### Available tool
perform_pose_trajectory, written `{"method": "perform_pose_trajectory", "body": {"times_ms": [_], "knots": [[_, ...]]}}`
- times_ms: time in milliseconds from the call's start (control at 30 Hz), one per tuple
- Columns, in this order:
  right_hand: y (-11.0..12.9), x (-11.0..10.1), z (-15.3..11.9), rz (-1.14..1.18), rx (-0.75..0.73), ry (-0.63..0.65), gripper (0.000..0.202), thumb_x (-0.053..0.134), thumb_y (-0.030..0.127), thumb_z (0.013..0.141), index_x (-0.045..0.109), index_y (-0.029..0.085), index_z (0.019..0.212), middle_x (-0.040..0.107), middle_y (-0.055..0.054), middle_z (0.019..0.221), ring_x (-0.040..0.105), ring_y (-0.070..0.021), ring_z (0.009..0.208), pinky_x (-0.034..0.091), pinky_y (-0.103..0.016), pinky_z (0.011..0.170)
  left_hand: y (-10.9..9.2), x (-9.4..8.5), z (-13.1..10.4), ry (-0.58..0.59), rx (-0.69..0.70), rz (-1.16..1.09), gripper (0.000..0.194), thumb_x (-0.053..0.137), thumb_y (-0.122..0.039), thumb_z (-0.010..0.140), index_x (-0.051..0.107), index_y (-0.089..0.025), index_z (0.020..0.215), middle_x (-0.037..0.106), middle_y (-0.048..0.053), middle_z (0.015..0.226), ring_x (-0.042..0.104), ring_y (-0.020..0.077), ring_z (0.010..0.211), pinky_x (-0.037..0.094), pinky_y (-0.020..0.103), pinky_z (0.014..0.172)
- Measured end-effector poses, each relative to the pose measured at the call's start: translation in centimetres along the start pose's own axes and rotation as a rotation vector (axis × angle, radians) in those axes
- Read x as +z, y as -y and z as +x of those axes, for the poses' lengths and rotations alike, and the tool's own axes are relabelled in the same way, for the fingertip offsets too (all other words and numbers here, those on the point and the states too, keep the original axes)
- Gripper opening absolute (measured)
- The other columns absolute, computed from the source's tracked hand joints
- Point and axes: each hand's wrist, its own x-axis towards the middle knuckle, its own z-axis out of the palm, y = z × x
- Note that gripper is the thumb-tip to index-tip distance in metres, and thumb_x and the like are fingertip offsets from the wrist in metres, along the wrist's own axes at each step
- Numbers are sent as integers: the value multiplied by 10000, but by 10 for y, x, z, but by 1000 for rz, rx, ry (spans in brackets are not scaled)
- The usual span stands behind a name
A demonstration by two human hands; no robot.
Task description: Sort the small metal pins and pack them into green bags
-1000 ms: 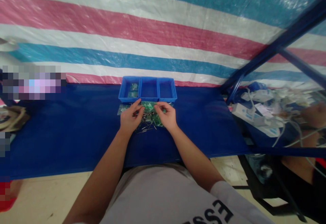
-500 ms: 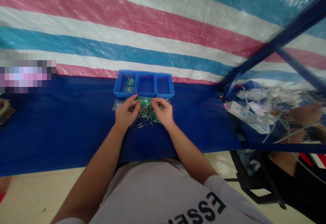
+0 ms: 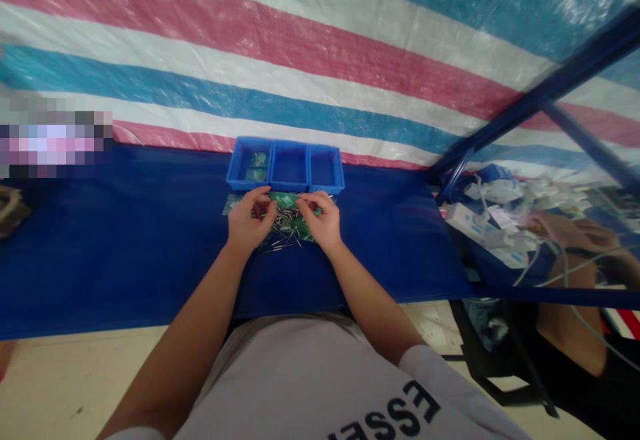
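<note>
Between my two hands a small green plastic packet is stretched flat, with something pale inside it. My left hand pinches its left edge between thumb and fingers. Its right edge is gripped the same way by my right hand. Just below the packet lies a heap of thin metal pins or screws, partly hidden by my hands. More green packets lie among the metal pieces. Another clear greenish packet rests left of my left hand.
A blue three-part bin stands behind my hands, with small packets in its left compartment. To the right, a power strip and cables lie near a co-worker's hands. A blue metal post rises at the table's right end.
The packet sits slightly lower between my hands, which keep their hold on both edges. At the right, the co-worker's hands have shifted left. The view has tilted slightly.
</note>
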Motion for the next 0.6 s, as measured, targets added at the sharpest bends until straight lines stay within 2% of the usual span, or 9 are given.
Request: {"method": "perform_pose_trajectory", "body": {"times_ms": [100, 200, 267, 500, 600], "knots": [[0, -1, 0, -18, 8, -9, 97, 661, 280, 836, 742, 242, 873, 654, -28, 805, 583, -149, 718, 499, -314, 712, 0, 0, 1, -1, 32, -11, 269, 636, -252, 791, 626, -181, 1050, 655, -33, 728, 495, 60, 489, 450, 210, 577], [-3, -1, 0, -13, -14, -16, 106, 659, 278, 837, 746, 234, 881, 646, -17, 758, 571, -143, 689, 495, -307, 705, 0, -1, 3, 8, 95, -38, 105, 635, -242, 796, 647, -173, 875, 645, -20, 706, 501, 66, 507, 436, 203, 551], [-5, 0, 0, 0, -19, -17, 118, 661, 285, 835, 746, 235, 900, 650, -11, 737, 568, -143, 669, 497, -304, 694, 0, -2, 4, 15, 113, -45, 73, 638, -242, 794, 643, -171, 812, 638, -11, 700, 508, 73, 522, 438, 206, 546], [-6, -1, 0, 102, 8, 35, 166, 646, 338, 845, 733, 243, 949, 718, -38, 908, 638, -167, 781, 515, -309, 713, 1, -2, 0, -19, 93, -39, 97, 628, -247, 801, 675, -167, 829, 689, 0, 718, 556, 80, 521, 459, 206, 557], [-5, -3, 0, 197, 25, 38, 204, 592, 380, 886, 732, 245, 949, 726, -46, 954, 660, -186, 867, 522, -336, 767, 1, -7, -1, 36, 92, -101, 161, 569, -257, 834, 687, -163, 889, 723, 28, 803, 625, 108, 608, 500, 229, 629]]}}
